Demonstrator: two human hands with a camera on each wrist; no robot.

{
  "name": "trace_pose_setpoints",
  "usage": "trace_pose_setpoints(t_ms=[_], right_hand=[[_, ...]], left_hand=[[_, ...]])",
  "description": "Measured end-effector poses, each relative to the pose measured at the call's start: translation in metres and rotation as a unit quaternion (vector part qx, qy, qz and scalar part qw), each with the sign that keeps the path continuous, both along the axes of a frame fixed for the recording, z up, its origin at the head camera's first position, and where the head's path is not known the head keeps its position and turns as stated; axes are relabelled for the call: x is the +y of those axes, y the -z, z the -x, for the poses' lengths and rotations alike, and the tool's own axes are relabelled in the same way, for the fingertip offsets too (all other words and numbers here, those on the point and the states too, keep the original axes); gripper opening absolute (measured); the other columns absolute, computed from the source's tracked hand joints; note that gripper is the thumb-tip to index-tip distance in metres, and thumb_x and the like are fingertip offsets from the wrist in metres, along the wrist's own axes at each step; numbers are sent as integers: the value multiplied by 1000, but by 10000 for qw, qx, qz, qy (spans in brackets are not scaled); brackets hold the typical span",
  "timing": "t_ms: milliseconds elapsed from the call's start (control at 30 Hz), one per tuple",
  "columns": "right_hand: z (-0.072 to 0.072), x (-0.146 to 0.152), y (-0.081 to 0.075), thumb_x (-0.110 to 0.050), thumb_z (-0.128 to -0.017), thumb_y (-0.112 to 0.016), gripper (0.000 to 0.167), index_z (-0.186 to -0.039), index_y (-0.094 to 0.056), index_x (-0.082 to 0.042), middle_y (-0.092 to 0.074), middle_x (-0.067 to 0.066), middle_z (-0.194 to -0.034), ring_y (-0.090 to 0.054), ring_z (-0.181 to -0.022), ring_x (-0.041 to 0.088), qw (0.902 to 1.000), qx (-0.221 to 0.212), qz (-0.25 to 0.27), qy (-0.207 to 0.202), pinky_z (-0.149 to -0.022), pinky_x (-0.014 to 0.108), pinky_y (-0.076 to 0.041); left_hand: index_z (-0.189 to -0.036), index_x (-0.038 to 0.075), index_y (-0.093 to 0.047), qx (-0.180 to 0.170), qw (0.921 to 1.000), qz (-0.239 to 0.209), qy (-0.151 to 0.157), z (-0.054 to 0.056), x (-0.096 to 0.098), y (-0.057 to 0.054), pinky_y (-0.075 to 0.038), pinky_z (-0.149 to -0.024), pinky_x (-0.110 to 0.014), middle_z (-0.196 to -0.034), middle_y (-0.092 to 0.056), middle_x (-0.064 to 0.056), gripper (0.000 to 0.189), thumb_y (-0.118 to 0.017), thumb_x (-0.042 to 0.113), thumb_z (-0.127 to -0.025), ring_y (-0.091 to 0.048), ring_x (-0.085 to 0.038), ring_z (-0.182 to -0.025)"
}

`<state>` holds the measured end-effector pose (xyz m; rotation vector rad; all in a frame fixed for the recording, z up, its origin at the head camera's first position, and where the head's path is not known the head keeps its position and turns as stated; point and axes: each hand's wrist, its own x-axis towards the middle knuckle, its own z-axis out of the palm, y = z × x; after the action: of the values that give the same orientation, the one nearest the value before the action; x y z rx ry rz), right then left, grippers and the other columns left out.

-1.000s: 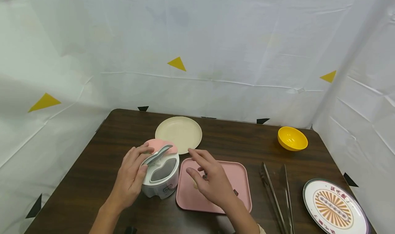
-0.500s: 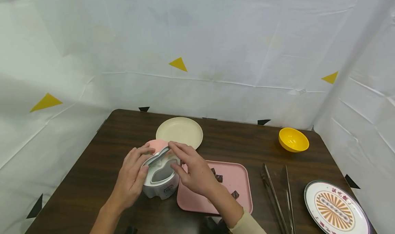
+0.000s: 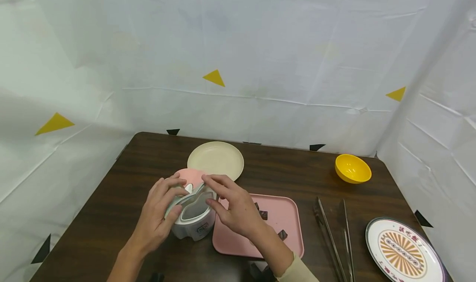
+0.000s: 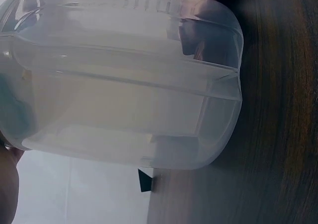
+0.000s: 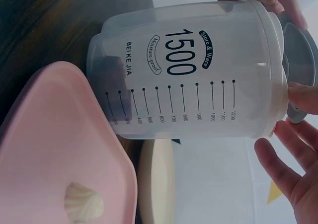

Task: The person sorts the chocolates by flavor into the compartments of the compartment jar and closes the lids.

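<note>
- Holding the translucent container (image 5: 184,70) on the table (image 3: 290,170) near its rim with the left hand (image 3: 158,214); legible "Moisture-proof" in the right wrist view alone.
- Touching the end of the grey flap (image 5: 300,50), loosely spread, with the right hand (image 3: 234,205); seen tipped farther left than half a second ago.
- On the pink tray (image 5: 54,134), clear only from the right wrist: a cream-coloured piece (image 5: 83,203).
- Farther, head view only: a yellow bowl (image 3: 352,169).

tongs (image 3: 332,241): lower end cropped | pink tray (image 3: 286,216): partly behind right forearm (image 3: 273,247) | container (image 4: 124,85): cropped in left wrist view
</note>
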<state>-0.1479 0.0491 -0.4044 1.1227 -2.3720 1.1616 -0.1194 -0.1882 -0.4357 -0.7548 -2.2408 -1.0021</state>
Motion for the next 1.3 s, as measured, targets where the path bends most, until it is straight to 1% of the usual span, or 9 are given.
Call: trace_pose_setpoints(t_ms=[67,167,300,433,600,767,867,1067,1300], right_hand=[[0,1,1,-10,-90,-70,59,-144,-51,-19,-51,-9,-138,-61,-96,10,10000,26,7,-8,-76,23,-49],[-1,1,3,-10,-90,-70,56,-143,-53,-18,-51,-8,-138,-61,-101,12,9999,38,91,-16,-79,23,-49],[-3,3,6,-10,-89,-72,54,-140,-56,-17,-53,-9,-137,-60,-107,9,9998,41,202,53,-81,24,-50],[-6,5,9,-13,-89,-72,48,-136,-60,-16,-54,-8,-136,-59,-112,7,9997,-20,238,100,-84,26,-50],[-7,5,15,-17,-88,-73,42,-130,-65,-12,-57,-2,-134,-57,-119,9,9997,29,233,86,-88,29,-50],[-7,6,17,-24,-84,-78,49,-130,-65,-12,-56,0,-136,-56,-119,12,9995,234,188,33,-88,30,-51],[-7,7,17,-29,-84,-78,50,-129,-65,-12,-55,1,-137,-56,-119,13,9993,320,187,29,-87,31,-51],[-8,6,17,-32,-89,-73,42,-126,-68,-14,-57,-2,-135,-58,-113,9,9994,101,306,143,-81,26,-51],[-9,7,16,-32,-87,-75,43,-125,-69,-14,-58,-3,-135,-60,-113,11,9994,90,272,168,-79,27,-53]], left_hand=[[-110,19,-65,1,10000,-25,57,0,0,1,-17,-108,-64,-131,-56,-8,22,-49,27,-96,-41,-35,-135],[-111,19,-65,53,9999,-42,98,0,-1,1,-16,-108,-65,-131,-56,-8,28,-44,35,-100,-42,-36,-135],[-111,19,-65,58,9999,-56,83,0,-1,2,-16,-108,-65,-131,-56,-9,28,-42,31,-100,-41,-36,-135],[-110,19,-65,-52,9999,-94,18,-1,-1,3,-16,-108,-64,-131,-56,-8,21,-52,23,-94,-41,-36,-135],[-109,21,-65,-173,9998,-101,-72,-2,0,3,-16,-110,-61,-132,-56,-6,24,-62,20,-86,-40,-35,-136],[-109,22,-66,-195,9997,-101,-106,-1,0,3,-16,-110,-60,-132,-56,-5,24,-64,19,-85,-40,-34,-136],[-109,22,-66,-214,9996,-121,-109,-1,0,3,-16,-110,-62,-132,-56,-5,25,-65,19,-84,-40,-34,-136],[-108,22,-66,-262,9994,-166,-131,-1,1,3,-16,-109,-62,-132,-56,-5,26,-67,19,-82,-40,-33,-136],[-107,23,-66,-281,9993,-191,-134,-1,2,2,-20,-107,-60,-132,-55,-4,30,-71,20,-78,-40,-33,-136]])
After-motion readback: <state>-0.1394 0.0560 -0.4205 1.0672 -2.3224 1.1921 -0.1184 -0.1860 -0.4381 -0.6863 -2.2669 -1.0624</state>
